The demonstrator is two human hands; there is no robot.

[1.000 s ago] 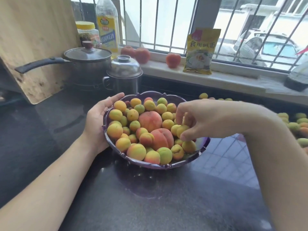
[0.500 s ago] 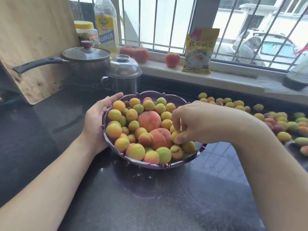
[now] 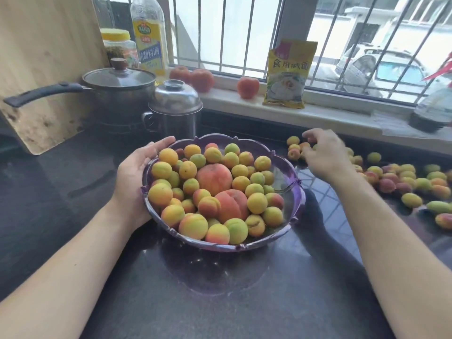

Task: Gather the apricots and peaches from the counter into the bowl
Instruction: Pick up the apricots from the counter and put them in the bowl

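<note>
Many apricots (image 3: 401,182) lie loose on the counter (image 3: 220,302) right of the bowl (image 3: 297,192), so the left hand (image 3: 137,177) cups its rim steady while the right hand (image 3: 322,155), fingers curled, reaches among them, its hold unclear.

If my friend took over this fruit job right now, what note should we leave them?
Left hand: open, resting against the left rim of the purple scalloped glass bowl, steadying it.
Right hand: over the small yellow-orange apricots on the dark counter right of the bowl, fingers curled; blurred, so its grip on any fruit is unclear.
Done: the bowl holds many apricots and two big pink-orange peaches.
Left: lots of loose apricots are spread along the counter to the right. Three red fruits sit on the windowsill.
</note>
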